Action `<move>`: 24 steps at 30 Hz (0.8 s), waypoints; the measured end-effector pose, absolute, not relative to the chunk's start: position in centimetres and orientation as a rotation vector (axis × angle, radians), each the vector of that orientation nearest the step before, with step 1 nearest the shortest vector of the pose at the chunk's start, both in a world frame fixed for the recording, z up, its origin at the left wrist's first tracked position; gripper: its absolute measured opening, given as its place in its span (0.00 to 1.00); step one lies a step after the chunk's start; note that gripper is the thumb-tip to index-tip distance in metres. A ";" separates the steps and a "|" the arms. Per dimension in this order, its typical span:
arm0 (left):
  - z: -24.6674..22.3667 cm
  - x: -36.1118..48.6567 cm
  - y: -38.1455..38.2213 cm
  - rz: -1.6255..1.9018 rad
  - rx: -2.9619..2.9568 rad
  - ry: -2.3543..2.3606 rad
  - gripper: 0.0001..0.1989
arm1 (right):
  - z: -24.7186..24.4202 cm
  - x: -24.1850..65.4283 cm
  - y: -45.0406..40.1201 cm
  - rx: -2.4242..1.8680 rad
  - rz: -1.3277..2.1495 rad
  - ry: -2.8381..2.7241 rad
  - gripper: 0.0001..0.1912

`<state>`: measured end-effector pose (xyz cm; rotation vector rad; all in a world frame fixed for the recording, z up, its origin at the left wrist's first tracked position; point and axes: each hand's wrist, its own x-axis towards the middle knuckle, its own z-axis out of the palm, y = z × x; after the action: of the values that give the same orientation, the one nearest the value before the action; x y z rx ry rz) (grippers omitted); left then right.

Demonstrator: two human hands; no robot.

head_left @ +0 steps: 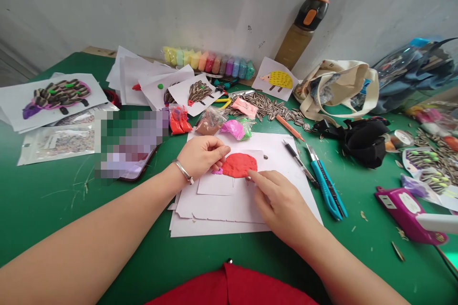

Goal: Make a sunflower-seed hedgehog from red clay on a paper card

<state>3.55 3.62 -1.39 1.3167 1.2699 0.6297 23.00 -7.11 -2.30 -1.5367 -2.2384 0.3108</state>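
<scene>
Holding left hand in a closed fingertip pinch by pink clay; can't tell if gripping any. Touching right edge of red clay with right hand, index extended, likely to steady it. Seen flat on small paper atop larger sheets, probably shielding bench.

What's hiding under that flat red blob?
The red clay lies on a small white paper, with bigger white sheets beneath. The part right under the clay is covered, so any drawing there can't be seen.
</scene>
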 end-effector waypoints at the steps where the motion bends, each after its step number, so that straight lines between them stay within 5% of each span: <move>1: -1.4 3.6 3.6 0.628 1.317 1.274 0.09 | -2.3 23.1 -7.1 -1.548 0.323 -2.223 0.20; 24: -1.2 3.5 3.5 0.600 1.359 1.275 0.09 | -1.5 23.4 -7.2 -1.547 0.437 -2.316 0.18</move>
<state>3.53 3.53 -1.21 1.3586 1.2750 0.6003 23.38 -7.18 -1.49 -1.5468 -2.3161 0.4368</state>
